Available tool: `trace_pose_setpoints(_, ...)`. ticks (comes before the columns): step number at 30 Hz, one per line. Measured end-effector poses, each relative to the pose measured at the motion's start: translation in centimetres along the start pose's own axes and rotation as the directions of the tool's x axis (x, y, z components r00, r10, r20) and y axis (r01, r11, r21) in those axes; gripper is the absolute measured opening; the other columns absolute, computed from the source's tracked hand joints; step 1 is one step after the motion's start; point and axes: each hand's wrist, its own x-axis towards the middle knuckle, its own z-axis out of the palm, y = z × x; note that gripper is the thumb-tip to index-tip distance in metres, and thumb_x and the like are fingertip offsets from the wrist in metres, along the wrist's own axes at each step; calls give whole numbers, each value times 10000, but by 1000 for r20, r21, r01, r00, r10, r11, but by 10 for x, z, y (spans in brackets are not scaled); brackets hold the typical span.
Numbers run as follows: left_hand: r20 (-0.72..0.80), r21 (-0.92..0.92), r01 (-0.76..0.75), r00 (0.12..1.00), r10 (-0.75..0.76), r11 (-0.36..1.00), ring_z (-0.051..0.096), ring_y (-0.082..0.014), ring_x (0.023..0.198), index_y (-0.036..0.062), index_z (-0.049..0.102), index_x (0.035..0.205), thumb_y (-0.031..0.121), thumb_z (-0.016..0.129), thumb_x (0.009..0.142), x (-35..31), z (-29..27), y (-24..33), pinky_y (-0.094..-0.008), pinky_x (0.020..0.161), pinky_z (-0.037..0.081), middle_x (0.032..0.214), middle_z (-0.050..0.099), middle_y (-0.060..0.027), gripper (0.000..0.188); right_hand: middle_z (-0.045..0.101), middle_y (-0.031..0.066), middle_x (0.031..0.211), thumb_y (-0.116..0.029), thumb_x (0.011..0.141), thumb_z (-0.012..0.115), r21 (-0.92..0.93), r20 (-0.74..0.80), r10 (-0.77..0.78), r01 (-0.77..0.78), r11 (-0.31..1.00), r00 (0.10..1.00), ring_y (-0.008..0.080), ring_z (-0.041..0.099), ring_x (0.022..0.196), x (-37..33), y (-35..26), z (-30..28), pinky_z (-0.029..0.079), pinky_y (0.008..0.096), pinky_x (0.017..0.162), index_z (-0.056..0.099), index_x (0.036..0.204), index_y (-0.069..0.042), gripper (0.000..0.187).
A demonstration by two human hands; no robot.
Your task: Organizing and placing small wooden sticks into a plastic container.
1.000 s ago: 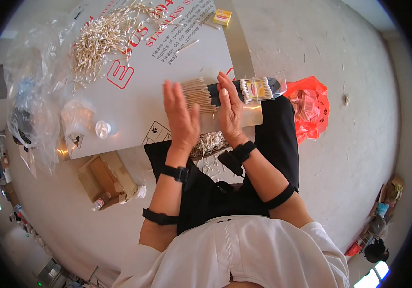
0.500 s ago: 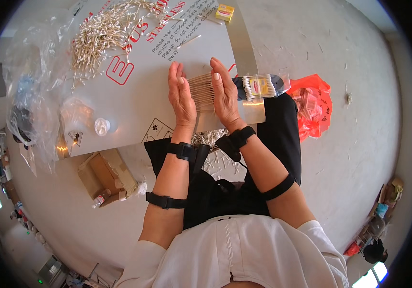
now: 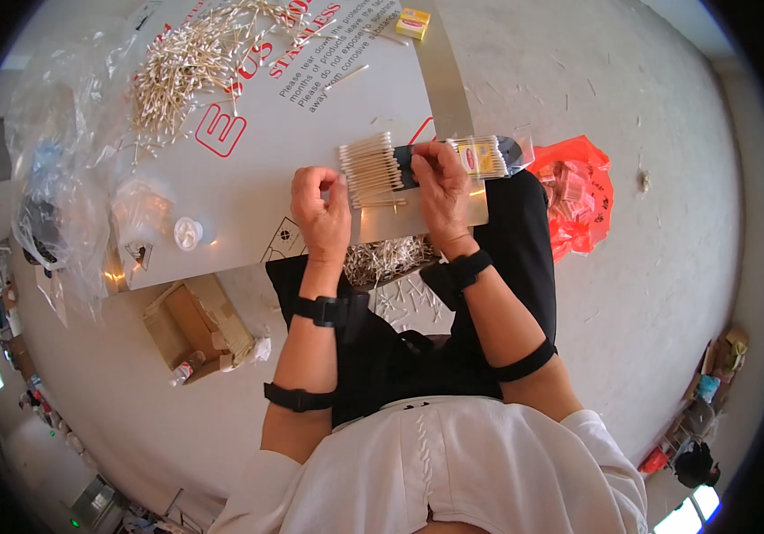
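Observation:
A flat row of cotton swabs point(image 3: 373, 169) lies side by side on the grey sheet-covered table, cotton ends at both sides. By its lower left corner is my left hand point(image 3: 322, 214), fingers curled in and thumb against them; what they hold, if anything, is hidden. My right hand point(image 3: 444, 200) is at the right of the row, over a dark strip point(image 3: 407, 165), its thumb and forefinger bent together. I cannot make out anything between them. Just beyond its fingers lies a swab pack point(image 3: 480, 158) with a yellow label, in clear film.
A large heap of loose swabs point(image 3: 181, 80) covers the far left. A small yellow box point(image 3: 413, 23) stands at the far edge, a white cup point(image 3: 188, 233) at left. More swabs point(image 3: 391, 258) fill a box under the near edge. A red bag point(image 3: 591, 209) sits at right, a cardboard box point(image 3: 195, 329) below left.
Both hands have drawn apart and back from the sides of the swab row, and their straight fingers have curled. The row now shows whole, and its edges look more even.

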Motion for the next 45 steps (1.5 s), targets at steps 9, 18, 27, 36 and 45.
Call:
trace_pose_setpoints(9,208,239,-125,975,75,963,583,-293,775,53,606,739,38,722,730,3,-8,10,-423,693,457,755,571,-61,117,576,65,766,-76,775,723,-558,408,-86,323,765,909,251,612,662,-23,-26,-15,484,350,595,679,852,-74,89)
trace_pose_setpoints(18,329,334,-349,914,239,875,573,-318,835,57,580,813,42,682,776,8,-11,12,-442,750,449,840,581,-87,110,547,73,767,-162,787,711,-611,436,-159,421,670,886,307,608,722,-25,-18,-11,492,421,631,661,844,-111,92)
trace_pose_setpoints(27,477,167,-331,852,218,929,577,-334,819,22,549,811,8,663,784,-8,-38,22,-419,722,474,802,549,-116,118,590,52,772,-128,771,750,-612,370,-171,378,694,913,277,627,681,-23,-13,-14,490,382,583,692,844,-105,96)
trace_pose_setpoints(36,236,169,-185,961,143,968,577,-317,870,50,584,944,-31,665,746,-5,-26,13,-434,764,479,900,566,-95,229,595,40,778,-159,791,740,-643,386,-152,383,664,910,261,635,686,-19,-15,-11,493,378,578,695,850,-112,87)
trace_pose_setpoints(45,213,212,-224,960,179,951,564,-318,953,61,581,959,-77,629,716,10,-14,8,-431,807,472,964,570,-90,283,576,68,822,-110,766,734,-427,540,-196,468,774,818,280,632,720,-14,-32,-14,497,389,607,677,851,-95,103)
